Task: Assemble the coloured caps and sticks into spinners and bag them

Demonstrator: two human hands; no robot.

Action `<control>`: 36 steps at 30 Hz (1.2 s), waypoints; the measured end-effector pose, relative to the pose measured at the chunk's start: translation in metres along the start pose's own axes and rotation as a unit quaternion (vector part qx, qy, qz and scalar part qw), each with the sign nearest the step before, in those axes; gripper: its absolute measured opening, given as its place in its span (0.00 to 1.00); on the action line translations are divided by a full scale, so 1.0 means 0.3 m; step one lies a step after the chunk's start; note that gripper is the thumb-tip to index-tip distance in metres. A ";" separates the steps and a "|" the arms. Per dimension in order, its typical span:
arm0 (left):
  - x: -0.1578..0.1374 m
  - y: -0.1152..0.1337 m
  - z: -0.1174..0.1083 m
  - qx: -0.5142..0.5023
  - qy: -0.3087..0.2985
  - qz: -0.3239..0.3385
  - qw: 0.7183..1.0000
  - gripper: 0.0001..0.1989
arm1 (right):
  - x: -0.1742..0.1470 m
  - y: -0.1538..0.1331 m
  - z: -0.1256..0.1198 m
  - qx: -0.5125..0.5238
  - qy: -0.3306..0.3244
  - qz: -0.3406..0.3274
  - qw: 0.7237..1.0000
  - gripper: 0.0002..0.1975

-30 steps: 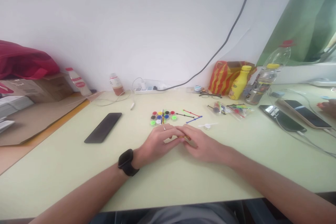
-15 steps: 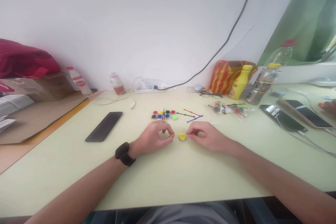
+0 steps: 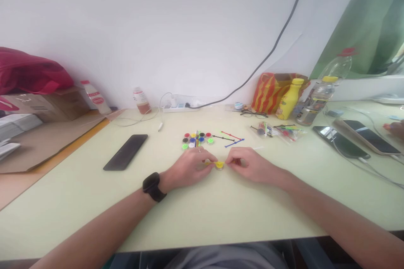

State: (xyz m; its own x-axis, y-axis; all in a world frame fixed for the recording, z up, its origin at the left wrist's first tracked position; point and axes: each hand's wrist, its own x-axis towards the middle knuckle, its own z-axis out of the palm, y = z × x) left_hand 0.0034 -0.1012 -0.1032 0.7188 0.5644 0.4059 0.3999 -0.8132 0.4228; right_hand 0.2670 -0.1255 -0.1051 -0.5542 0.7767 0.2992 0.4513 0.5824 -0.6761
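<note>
- The yellow disc (image 3: 219, 165) sits on the tabletop (image 3: 221, 214) between the two hands, just right of the left hand (image 3: 189, 167) and left of the right hand (image 3: 248, 164).
- A thin yellow stick (image 3: 207, 163) appears to cross the disc, its long axis running left to right.
- Both hands are narrow, thumb and fingertips pinched, seemingly on the stick's opposite ends; the left fingertips look nearer the disc, perhaps touching it.
- On the far side lie the coloured discs (image 3: 201, 140) and, to their right, the loose sticks (image 3: 234, 143).
- Writing: the red-capped bottle (image 3: 97, 100) at far left bears a red round mark; its lettering, like that on the yellow bottle (image 3: 287, 103) at far right, is too blurred to read.
</note>
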 end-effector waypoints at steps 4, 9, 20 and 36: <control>0.006 0.011 0.018 -0.006 -0.022 0.046 0.999 0.14 | -0.004 -0.002 -0.011 -0.017 -0.003 -0.004 1.000 0.09; 0.007 0.032 0.033 0.003 -0.026 0.056 0.998 0.14 | -0.013 -0.011 -0.038 -0.008 -0.020 0.014 1.000 0.09; 0.003 0.075 0.037 -0.021 -0.041 0.031 0.998 0.07 | -0.068 0.008 -0.023 0.029 -0.040 0.025 0.998 0.07; -0.012 0.091 0.012 -0.029 0.050 -0.019 0.998 0.13 | -0.112 -0.034 -0.012 0.145 0.034 0.194 0.970 0.19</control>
State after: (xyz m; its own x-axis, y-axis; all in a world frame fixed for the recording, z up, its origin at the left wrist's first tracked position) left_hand 0.0138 -0.1258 -0.0959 0.6419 0.6080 0.4673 0.3898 -0.7835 0.4839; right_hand 0.2836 -0.1568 -0.1059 -0.3297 0.9438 0.0218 0.3957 0.1591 -0.9045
